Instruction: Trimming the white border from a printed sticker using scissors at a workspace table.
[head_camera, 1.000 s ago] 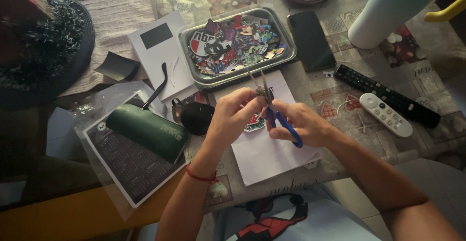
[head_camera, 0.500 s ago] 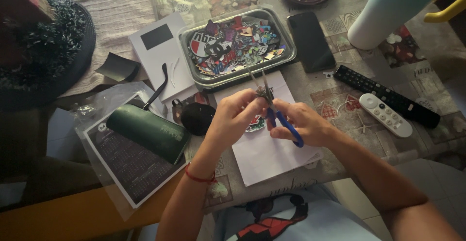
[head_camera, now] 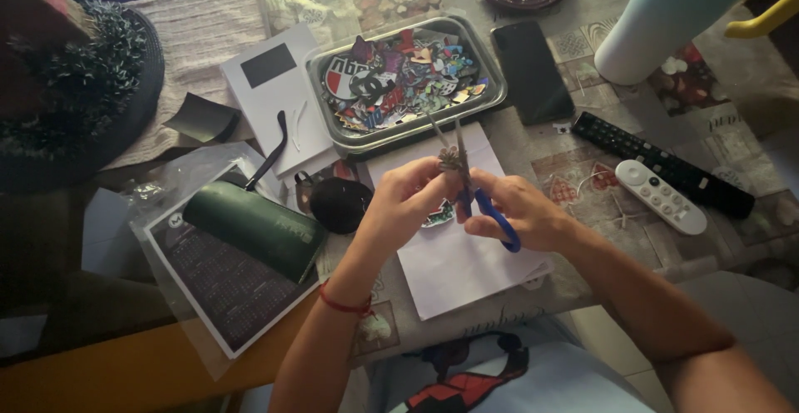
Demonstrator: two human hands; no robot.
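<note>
One pair of scissors [head_camera: 474,188] in your right hand [head_camera: 520,213], blades up. Left hand [head_camera: 408,201] pinches one small cutout [head_camera: 450,159] btwn both hands. Two remotes [head_camera: 662,197] right of them, one tray [head_camera: 491,72] just beyond.

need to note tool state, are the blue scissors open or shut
Open: the blue-handled metal scissors in the right hand show two blades spread apart, tips toward the sticker-filled metal tray.
</note>
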